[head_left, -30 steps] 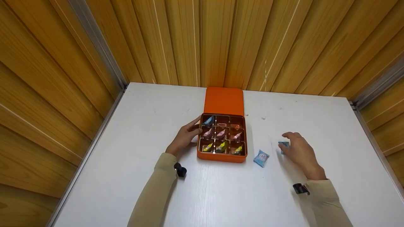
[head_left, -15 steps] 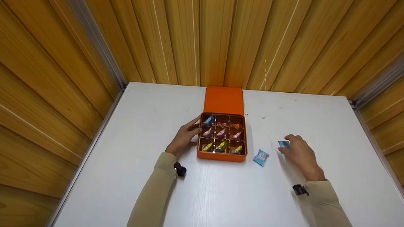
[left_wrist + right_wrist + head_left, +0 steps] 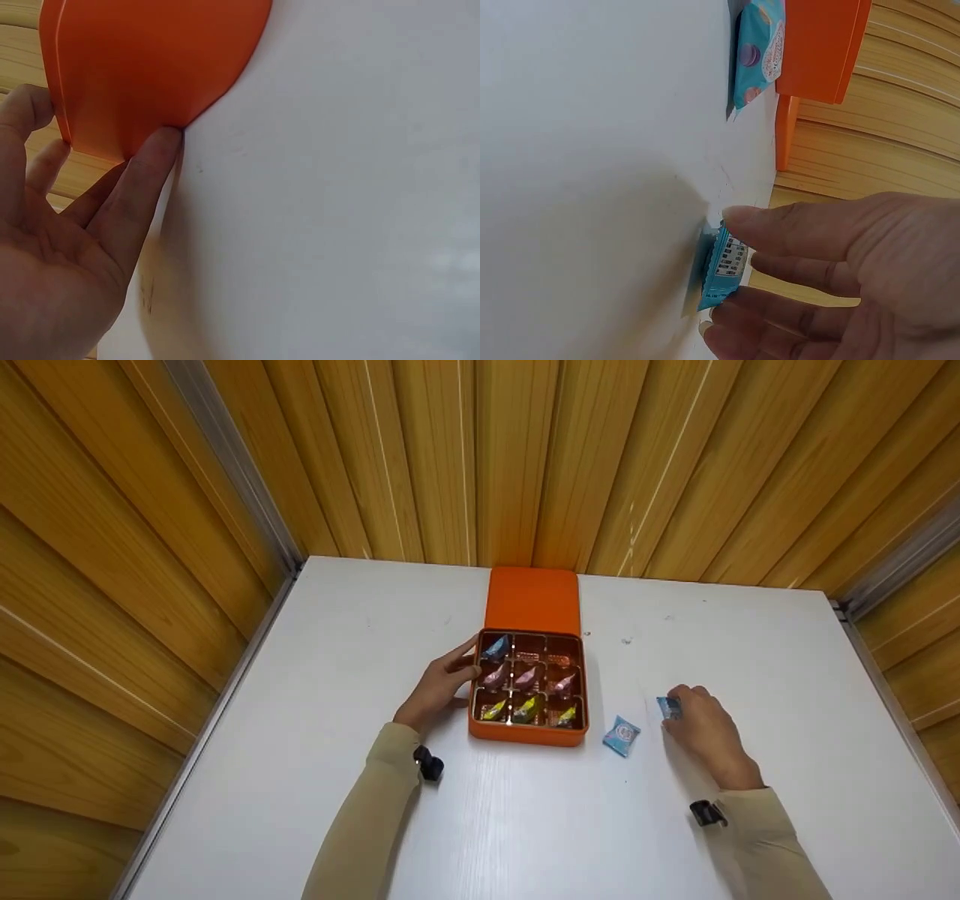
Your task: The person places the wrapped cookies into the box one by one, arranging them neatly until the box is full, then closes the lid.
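An orange box with a divided tray stands on the white table. It holds wrapped candies: a blue one in the back-left compartment, a pink row in the middle and a yellow row at the front. The other two back compartments hold none. My left hand rests along the box's left wall, thumb at the rim; in the left wrist view its fingertips touch the orange side. My right hand pinches a light blue wrapped candy between thumb and fingers, close over the table.
Another light blue candy lies on the table between the box and my right hand. The orange lid lies behind the box, by the wood-look wall. Metal posts frame the sides.
My right hand's fingers have closed in on the light blue candy, and hand and candy have shifted slightly left. The left hand and box have stayed put.
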{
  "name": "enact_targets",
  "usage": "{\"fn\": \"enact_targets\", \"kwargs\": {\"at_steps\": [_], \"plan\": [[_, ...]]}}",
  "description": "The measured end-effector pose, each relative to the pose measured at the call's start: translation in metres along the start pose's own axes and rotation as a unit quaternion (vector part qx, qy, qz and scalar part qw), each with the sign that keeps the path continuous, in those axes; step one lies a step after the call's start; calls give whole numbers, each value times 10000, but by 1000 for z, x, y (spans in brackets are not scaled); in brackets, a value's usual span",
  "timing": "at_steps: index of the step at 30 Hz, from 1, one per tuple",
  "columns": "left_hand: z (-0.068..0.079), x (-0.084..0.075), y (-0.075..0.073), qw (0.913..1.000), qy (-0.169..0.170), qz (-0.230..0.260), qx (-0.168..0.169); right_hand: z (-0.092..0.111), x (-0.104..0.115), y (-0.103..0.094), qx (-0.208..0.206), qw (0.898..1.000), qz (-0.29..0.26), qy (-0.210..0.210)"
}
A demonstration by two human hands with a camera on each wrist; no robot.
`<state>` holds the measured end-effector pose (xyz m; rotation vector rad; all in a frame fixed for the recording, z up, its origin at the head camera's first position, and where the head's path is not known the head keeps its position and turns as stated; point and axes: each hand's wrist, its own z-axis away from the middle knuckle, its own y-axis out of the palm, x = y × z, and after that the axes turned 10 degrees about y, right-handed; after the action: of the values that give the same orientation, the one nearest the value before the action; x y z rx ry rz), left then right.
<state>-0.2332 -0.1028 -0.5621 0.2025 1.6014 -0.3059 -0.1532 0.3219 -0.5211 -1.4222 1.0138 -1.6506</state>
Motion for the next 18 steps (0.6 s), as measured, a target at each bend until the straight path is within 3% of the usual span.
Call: {"fn": "enact_targets", "kwargs": {"at_steps": [18], "plan": [[0, 1, 1, 10000, 15, -39, -34, -4, 1, 7, 71, 9997, -186, 120]]}}
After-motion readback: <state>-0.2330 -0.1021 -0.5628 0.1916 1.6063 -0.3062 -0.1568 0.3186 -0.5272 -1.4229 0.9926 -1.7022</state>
